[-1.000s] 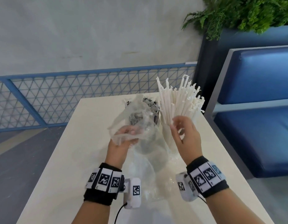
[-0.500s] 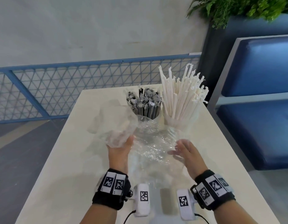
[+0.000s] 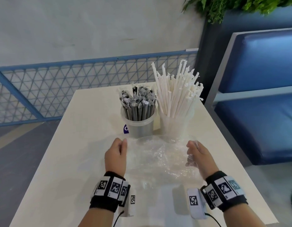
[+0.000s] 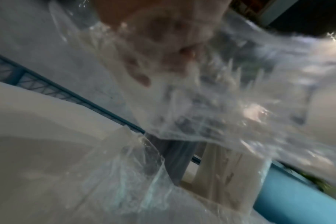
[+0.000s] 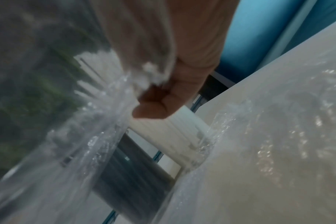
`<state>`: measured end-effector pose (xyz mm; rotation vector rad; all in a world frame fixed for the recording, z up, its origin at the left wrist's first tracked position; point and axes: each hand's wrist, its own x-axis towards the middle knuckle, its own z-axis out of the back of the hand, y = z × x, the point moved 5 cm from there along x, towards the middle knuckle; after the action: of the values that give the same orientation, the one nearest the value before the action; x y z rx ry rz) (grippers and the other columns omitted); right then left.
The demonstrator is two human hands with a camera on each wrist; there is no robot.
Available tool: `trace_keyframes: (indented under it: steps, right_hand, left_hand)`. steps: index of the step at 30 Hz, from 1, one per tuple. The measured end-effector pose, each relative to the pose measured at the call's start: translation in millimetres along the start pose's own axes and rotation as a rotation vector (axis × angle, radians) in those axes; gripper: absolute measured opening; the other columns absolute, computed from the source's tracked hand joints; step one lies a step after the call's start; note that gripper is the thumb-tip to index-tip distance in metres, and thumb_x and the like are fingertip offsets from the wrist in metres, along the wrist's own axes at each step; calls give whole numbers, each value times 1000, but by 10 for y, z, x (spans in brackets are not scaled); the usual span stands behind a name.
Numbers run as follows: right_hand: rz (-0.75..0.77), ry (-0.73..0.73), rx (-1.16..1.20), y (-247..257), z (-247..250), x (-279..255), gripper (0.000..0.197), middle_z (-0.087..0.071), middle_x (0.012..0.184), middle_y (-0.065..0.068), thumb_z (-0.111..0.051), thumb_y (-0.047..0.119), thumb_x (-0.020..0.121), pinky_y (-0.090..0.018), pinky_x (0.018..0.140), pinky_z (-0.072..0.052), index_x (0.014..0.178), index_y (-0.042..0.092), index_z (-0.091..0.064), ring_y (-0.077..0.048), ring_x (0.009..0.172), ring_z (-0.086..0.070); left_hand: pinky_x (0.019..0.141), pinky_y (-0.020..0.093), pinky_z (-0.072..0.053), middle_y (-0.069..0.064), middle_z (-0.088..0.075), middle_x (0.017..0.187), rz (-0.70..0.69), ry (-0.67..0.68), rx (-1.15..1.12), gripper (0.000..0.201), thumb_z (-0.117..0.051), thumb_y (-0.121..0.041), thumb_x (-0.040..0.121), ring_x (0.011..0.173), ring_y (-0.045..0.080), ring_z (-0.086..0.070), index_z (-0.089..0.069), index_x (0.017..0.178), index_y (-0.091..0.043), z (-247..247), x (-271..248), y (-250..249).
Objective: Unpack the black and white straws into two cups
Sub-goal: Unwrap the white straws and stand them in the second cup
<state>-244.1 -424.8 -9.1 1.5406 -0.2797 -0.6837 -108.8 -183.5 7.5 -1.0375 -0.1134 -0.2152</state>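
Black straws (image 3: 138,105) and white straws (image 3: 176,94) stand in two clear plastic cups near the cream table's (image 3: 73,161) far edge. Left hand (image 3: 115,157) and right hand (image 3: 198,155) each pinch the crumpled clear wrapper (image 3: 158,158); unpacking looks finished, so next is clearing it.

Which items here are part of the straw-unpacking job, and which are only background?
Job: black straws in left cup; white straws in right cup; clear plastic wrapping, gripped by left hand and right hand.

Background: table; blue bench; railing; plant.
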Motion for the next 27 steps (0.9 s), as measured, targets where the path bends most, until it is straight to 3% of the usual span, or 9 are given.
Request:
trace_keyframes:
  steps: [5, 9, 12, 14, 16, 21, 23, 25, 27]
  right_hand:
    - [48, -242, -311, -89, 374, 106, 10, -55, 78, -10, -46, 17, 95, -25, 54, -43, 87, 13, -50, -15, 56, -48]
    - [327, -411, -714, 118, 386, 37, 41, -50, 119, -8, -63, 28, 84, -35, 87, -45, 120, 14, -48, -22, 98, -52]
    - [437, -106, -1042, 167, -51, -66, 55, -41, 139, -2, -47, 49, 86, -51, 108, -30, 135, 26, -36, -24, 124, -43]
    - [171, 248, -1305, -174, -334, -71, 79, -8, 157, 0, -15, 71, 77, -56, 113, -10, 146, 34, -6, -25, 144, -11]
    - [-79, 439, -1439, -564, -416, -13, 85, 22, 156, 1, 1, 76, 70, -59, 112, -2, 143, 36, 17, -31, 143, 17]
    - [-214, 531, -1445, -902, -369, 118, 78, 37, 148, 9, -25, 68, 86, -69, 107, 0, 140, 40, 23, -34, 137, 31]
    - [-210, 542, -1458, -928, -347, 132, 79, 39, 147, 11, -25, 71, 85, -71, 105, 2, 139, 41, 25, -33, 136, 33]
    - [-217, 543, -1460, -941, -348, 145, 79, 40, 146, 11, -24, 71, 85, -71, 105, 3, 138, 41, 26, -33, 135, 35]
    - [-229, 537, -1463, -954, -357, 160, 79, 41, 145, 11, -23, 71, 84, -72, 104, 4, 138, 41, 27, -33, 135, 35]
  left_hand:
    - [54, 32, -39, 6, -45, 48, 213, -84, -139, 35, -42, -22, 95, 48, 24, -44, -47, 66, -1, 24, 57, 255]
    - [37, 23, -35, 9, -54, 53, 185, 64, -100, 25, -38, -22, 97, 39, 22, -40, -48, 80, -7, -138, -58, 257]
    - [33, 19, -35, 12, -60, 62, 221, 106, -150, 16, -34, -19, 98, 39, 22, -41, -50, 95, -20, -208, -117, 266]
    - [34, 19, -38, 10, -64, 65, 234, 138, -140, 18, -31, -20, 99, 36, 18, -42, -48, 100, -28, -261, -130, 292]
    - [36, 20, -40, 8, -66, 65, 246, 184, -112, 20, -29, -21, 99, 32, 15, -42, -47, 101, -32, -320, -140, 331]
    - [49, 31, -44, 2, -66, 57, 306, 109, -81, 21, -33, -16, 97, 36, 19, -48, -48, 84, -11, -301, -101, 527]
    - [64, 36, -46, 4, -69, 70, 275, -18, 28, 12, -42, -11, 94, 59, 26, -60, -51, 88, -7, -195, -54, 566]
    - [80, 45, -43, 12, -66, 102, 130, -148, 320, 21, -55, -2, 83, 93, 37, -59, -56, 103, -9, -120, -3, 398]
    - [92, 44, -37, 11, -59, 120, -191, -74, 462, 42, -65, -3, 74, 111, 37, -52, -56, 114, -13, -271, -23, -6]
